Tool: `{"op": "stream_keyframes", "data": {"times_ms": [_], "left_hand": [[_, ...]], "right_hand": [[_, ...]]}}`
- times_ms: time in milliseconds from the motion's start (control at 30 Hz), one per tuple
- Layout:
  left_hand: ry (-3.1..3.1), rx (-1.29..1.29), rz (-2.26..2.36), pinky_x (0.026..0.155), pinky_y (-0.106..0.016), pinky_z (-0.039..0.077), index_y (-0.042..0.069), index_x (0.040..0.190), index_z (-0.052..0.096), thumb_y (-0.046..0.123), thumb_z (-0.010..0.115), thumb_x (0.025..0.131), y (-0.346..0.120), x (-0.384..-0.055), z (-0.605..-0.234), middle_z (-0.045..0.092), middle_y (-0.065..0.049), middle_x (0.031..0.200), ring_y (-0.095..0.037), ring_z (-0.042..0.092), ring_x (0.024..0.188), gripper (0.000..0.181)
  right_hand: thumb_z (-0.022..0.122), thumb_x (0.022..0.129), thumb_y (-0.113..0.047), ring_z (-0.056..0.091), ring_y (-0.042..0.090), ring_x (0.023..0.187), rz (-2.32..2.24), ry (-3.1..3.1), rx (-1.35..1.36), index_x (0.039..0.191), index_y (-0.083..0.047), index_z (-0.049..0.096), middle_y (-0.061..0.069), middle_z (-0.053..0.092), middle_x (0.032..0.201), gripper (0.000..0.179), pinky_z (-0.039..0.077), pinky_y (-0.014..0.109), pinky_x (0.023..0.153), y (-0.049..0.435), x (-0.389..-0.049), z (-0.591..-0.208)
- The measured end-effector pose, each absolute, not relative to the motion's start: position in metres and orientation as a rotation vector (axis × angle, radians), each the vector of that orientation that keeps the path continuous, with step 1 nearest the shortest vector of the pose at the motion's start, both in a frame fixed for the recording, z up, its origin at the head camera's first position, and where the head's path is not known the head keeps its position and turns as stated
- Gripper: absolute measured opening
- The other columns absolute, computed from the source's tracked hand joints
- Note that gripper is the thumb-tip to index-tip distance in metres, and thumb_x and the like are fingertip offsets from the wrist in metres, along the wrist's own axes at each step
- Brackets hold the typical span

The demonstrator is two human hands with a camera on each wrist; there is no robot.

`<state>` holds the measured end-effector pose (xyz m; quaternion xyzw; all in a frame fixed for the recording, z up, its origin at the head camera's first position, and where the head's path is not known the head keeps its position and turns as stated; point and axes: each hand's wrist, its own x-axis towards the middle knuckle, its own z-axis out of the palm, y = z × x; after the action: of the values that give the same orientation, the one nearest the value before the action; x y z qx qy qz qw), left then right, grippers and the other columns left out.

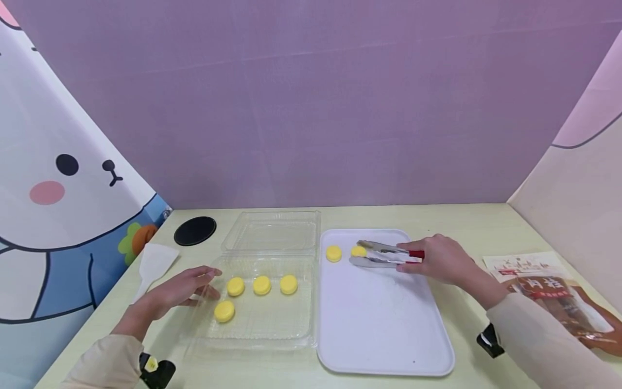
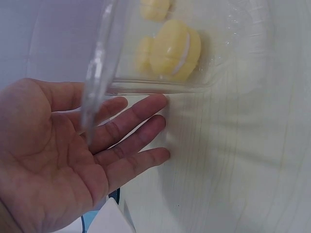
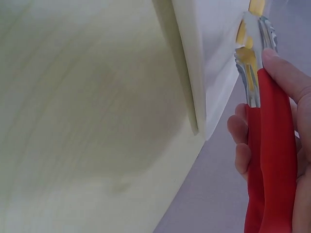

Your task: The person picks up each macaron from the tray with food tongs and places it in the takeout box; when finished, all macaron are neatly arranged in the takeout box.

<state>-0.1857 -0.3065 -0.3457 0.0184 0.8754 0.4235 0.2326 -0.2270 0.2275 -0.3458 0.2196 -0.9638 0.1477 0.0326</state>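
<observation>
My right hand [image 1: 444, 259] grips metal tongs with red handles [image 3: 277, 145] over the far part of a white tray [image 1: 384, 324]. The tong tips stand on either side of a yellow macaron [image 1: 358, 251]; another macaron [image 1: 333, 253] lies left of it. To the left, a clear plastic container [image 1: 272, 327] sits with its lid folded back, holding several yellow macarons, one of them [image 1: 224, 311] near its left wall. At that wall is my left hand [image 1: 182, 289], fingers extended. Its fingertips are right by the container's edge in the left wrist view, where the macarons show white filling.
A white spatula [image 1: 157, 262] lies behind my left hand, near a black round disc [image 1: 195, 231]. A brown and white food bag [image 1: 549, 292] is at the right, beyond my right sleeve. A purple backdrop [image 1: 330, 108] rises at the table's far edge.
</observation>
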Motion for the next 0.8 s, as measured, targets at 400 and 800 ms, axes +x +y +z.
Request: {"op": "stream_keyframes", "data": {"times_ms": [400,800], "left_hand": [[2.408,0.053,1.164,0.1,-0.059,0.048,-0.009,0.147,0.038,0.027,0.033,0.112,-0.3059,-0.1851,-0.3446,0.071,-0.017,0.116,-0.038,0.06,0.119,0.05],[2.406,0.045,1.163,0.099,-0.059,0.048,-0.009,0.147,0.038,0.027,0.033,0.112,-0.3052,-0.1853,-0.3446,0.071,-0.017,0.115,-0.036,0.061,0.117,0.05]], "right_hand": [[0.083,0.084,-0.039,0.04,0.014,0.06,0.477,-2.96,0.636,0.12,-0.014,0.077,0.004,0.074,0.086,0.045,0.03,0.03,0.054,0.2247,-0.224,-0.3469],[0.083,0.084,-0.038,0.039,0.014,0.059,0.47,-2.949,0.637,0.121,-0.013,0.077,0.007,0.075,0.09,0.044,0.029,0.03,0.054,0.2264,-0.2221,-0.3485]]}}
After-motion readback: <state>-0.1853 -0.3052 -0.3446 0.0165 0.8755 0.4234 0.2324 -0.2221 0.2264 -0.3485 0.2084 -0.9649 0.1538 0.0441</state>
